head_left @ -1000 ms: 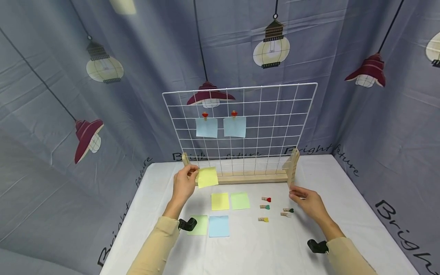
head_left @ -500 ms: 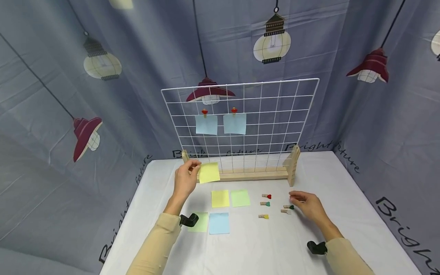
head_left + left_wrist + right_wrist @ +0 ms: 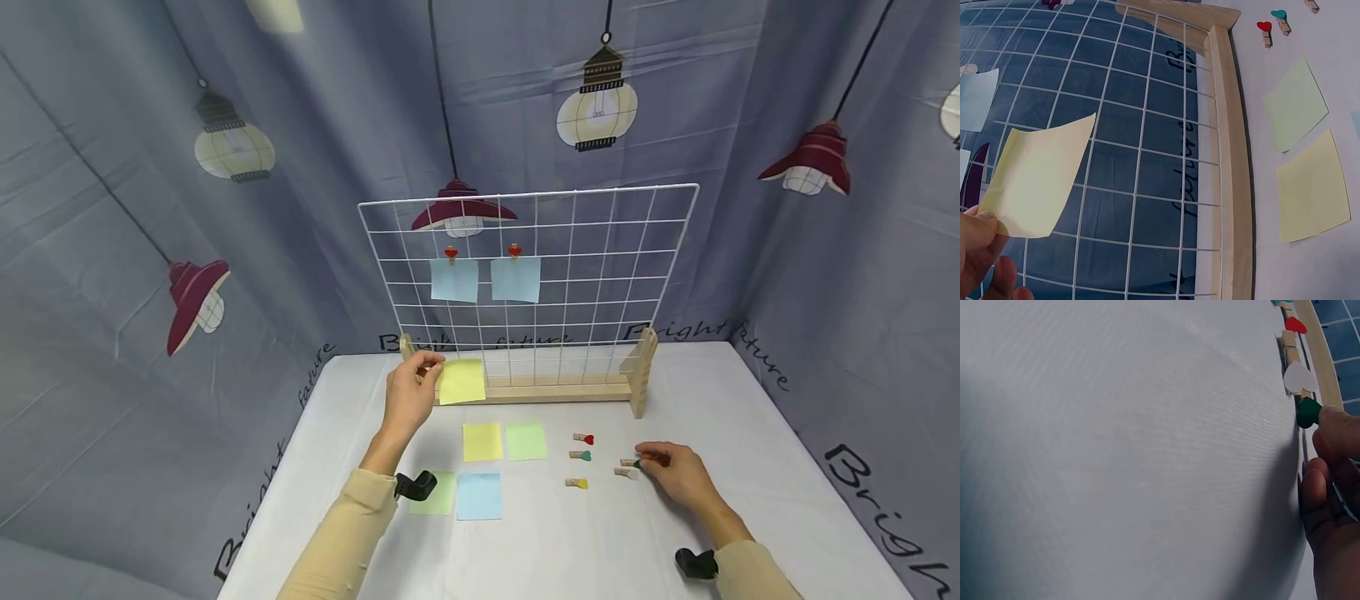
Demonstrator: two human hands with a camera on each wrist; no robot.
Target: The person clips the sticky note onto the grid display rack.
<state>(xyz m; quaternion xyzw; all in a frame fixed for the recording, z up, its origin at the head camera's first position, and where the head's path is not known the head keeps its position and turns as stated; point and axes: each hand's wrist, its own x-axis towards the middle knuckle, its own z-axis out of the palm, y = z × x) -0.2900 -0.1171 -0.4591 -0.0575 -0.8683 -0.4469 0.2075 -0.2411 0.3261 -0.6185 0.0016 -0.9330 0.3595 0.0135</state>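
A yellow sticky note [image 3: 462, 382] hangs from my left hand [image 3: 408, 398], pinched at one edge between thumb and fingers. In the left wrist view this note [image 3: 1041, 181] stands in front of the white wire grid [image 3: 1116, 156]. My right hand [image 3: 678, 477] is low over the table, fingertips right at a small wooden clothespin with a dark green heart [image 3: 636, 463]. In the right wrist view the thumb tip overlaps the green heart [image 3: 1309, 412], while the other fingers are partly spread below. Beside it lies a clothespin with a white heart [image 3: 1299, 377].
Two blue notes [image 3: 454, 280] are clipped to the grid with red-heart clothespins [image 3: 514, 251]. Flat on the table lie a yellow note [image 3: 482, 442], two green notes [image 3: 527, 441] and a blue note [image 3: 479, 497]. Red, teal and yellow clothespins [image 3: 577, 482] lie right of them. Wooden feet [image 3: 639, 371] hold the grid.
My right hand has come down from near the grid's right foot to the dark green clothespin. The left hand, still holding the yellow note, has shifted slightly right.
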